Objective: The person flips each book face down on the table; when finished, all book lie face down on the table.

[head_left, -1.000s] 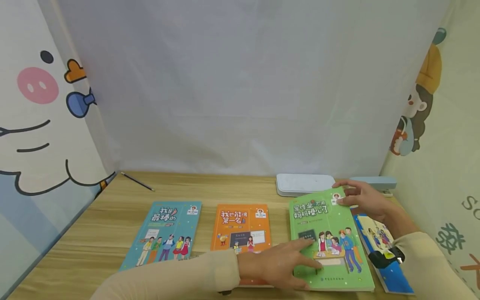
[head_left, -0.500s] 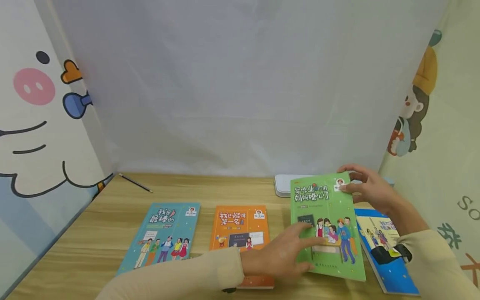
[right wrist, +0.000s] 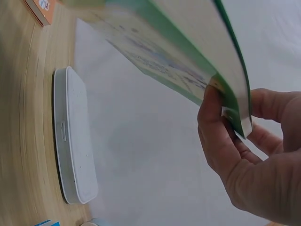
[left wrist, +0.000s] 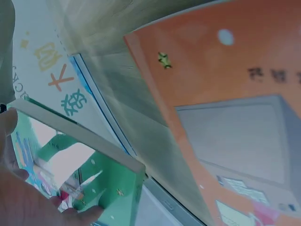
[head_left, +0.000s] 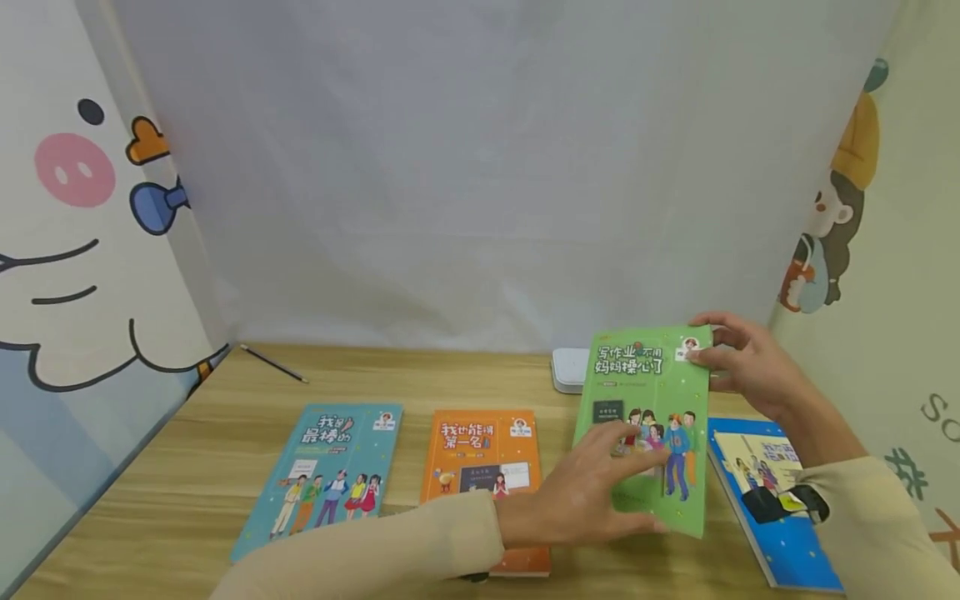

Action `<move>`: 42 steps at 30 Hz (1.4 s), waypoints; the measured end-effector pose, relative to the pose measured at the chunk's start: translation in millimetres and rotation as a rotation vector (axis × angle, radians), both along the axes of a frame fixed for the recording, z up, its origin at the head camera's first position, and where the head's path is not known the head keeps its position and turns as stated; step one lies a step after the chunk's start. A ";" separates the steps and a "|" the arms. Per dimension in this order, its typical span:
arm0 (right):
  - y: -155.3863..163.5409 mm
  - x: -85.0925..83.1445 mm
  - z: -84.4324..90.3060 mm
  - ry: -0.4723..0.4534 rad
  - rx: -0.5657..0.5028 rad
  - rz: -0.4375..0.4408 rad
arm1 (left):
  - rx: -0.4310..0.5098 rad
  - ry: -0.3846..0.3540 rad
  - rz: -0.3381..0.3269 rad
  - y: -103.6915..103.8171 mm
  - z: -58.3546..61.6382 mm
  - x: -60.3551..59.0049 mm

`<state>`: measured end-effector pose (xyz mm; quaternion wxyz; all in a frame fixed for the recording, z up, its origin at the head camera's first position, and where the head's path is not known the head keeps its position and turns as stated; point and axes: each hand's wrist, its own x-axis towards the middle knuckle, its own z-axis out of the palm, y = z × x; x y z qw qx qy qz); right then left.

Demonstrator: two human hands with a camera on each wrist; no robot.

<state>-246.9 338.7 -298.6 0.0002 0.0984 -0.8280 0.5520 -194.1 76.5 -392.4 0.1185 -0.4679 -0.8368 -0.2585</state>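
A green paperback book (head_left: pixel 684 392) is raised off the wooden table, its illustrated cover facing me and its top tilted up. My right hand (head_left: pixel 761 375) pinches its top right corner, thumb on the front; in the right wrist view the fingers of that hand (right wrist: pixel 216 136) reach behind the cover. With fingers spread, my left hand (head_left: pixel 573 492) lies against the lower left of the front cover. To the left, an orange book (head_left: pixel 483 425) is partly hidden by my left forearm. At right, a blue book (head_left: pixel 806 550) lies partly under my right wrist.
A teal book (head_left: pixel 341 458) lies flat at the left. Toward the back left is a pencil (head_left: pixel 273 363). Behind the green book, a white flat case (right wrist: pixel 80 141) sits near the grey-white back curtain (head_left: pixel 450 208). Printed cloths hang on both sides.
The green book has come up off the table and tipped more upright, its lower edge lifting away from me. Both hands have moved up with it; the other books have stayed put.
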 end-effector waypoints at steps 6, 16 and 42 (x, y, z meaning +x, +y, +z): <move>-3.6 -0.1 4.4 0.017 -0.057 -0.029 | 0.044 0.178 0.022 12.2 4.3 0.1; -7.3 3.6 1.7 -0.028 -0.131 -0.081 | 0.043 0.194 0.044 20.5 1.9 6.7; -13.0 0.3 4.5 -0.083 -0.164 -0.149 | 0.049 0.189 0.093 26.5 -1.4 4.6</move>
